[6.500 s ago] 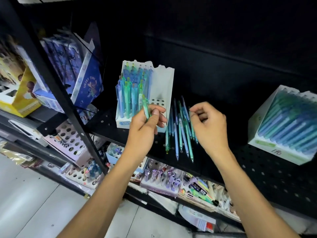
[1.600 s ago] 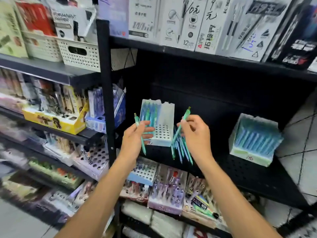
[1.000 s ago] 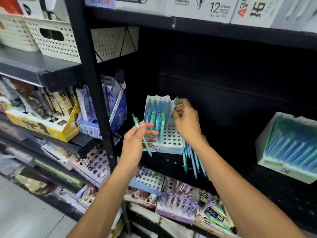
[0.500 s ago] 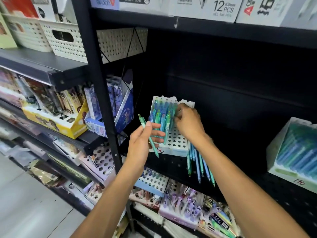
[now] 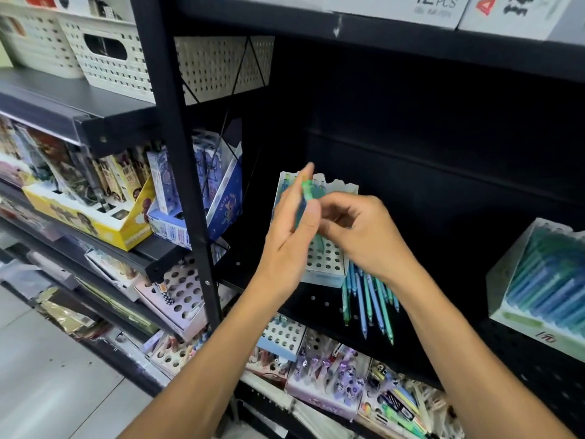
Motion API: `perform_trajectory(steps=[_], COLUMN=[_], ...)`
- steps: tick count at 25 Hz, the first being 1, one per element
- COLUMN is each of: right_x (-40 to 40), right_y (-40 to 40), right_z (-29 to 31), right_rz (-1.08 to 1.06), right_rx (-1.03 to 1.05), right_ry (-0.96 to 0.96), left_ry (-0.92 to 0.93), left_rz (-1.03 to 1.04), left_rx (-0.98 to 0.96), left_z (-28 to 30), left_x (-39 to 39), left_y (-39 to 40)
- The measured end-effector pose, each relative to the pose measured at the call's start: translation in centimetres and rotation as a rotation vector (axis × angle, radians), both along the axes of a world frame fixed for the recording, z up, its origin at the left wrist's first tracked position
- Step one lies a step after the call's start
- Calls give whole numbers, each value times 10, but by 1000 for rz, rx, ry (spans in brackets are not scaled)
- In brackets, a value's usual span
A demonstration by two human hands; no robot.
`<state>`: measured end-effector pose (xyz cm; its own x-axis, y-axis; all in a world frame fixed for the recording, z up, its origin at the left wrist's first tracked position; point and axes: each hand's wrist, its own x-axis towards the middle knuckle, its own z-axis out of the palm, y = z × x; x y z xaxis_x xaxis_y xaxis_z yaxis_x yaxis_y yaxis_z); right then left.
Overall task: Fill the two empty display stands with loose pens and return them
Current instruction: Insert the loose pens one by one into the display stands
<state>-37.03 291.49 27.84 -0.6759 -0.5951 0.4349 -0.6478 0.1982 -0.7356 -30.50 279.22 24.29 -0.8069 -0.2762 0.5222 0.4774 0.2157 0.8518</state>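
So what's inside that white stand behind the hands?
The white stand holds blue and green pens at its back, with empty holes in front. The left hand and right hand, passing a green pen, cover the middle rows.

We face a black metal shelving unit (image 5: 177, 160) with a dark back panel (image 5: 443, 147) and perforated shelf boards (image 5: 316, 307). To our left, cream plastic baskets (image 5: 110, 63) sit on a grey shelf (image 5: 63, 99). White boxes (image 5: 443, 7) line the top. Below left we see pale floor tiles (image 5: 47, 375), possibly grey, blurred.
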Motion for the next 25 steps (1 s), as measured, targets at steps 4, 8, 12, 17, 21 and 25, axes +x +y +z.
perform_trajectory(steps=[4, 8, 12, 17, 21, 25], right_x=[-28, -41, -45, -47, -43, -45], right_y=[9, -13, -31, -30, -31, -36], right_z=[-24, -47, -50, -45, -50, -50], right_rz=[-425, -490, -528, -529, -525, -525], right_rx=[-242, -110, 65, 186, 223, 264], right_ry=[-288, -191, -39, 39, 62, 42], left_ry=[-88, -346, -339, -341, -324, -327], left_rz=[299, 215, 218, 232, 247, 262], left_rx=[-242, -191, -168, -180, -191, -186], left_z=[-41, -86, -93, -96, -96, -96], left_x=[-7, -22, -25, -24, -24, -22], left_y=[-20, -31, -33, -32, -31, -29])
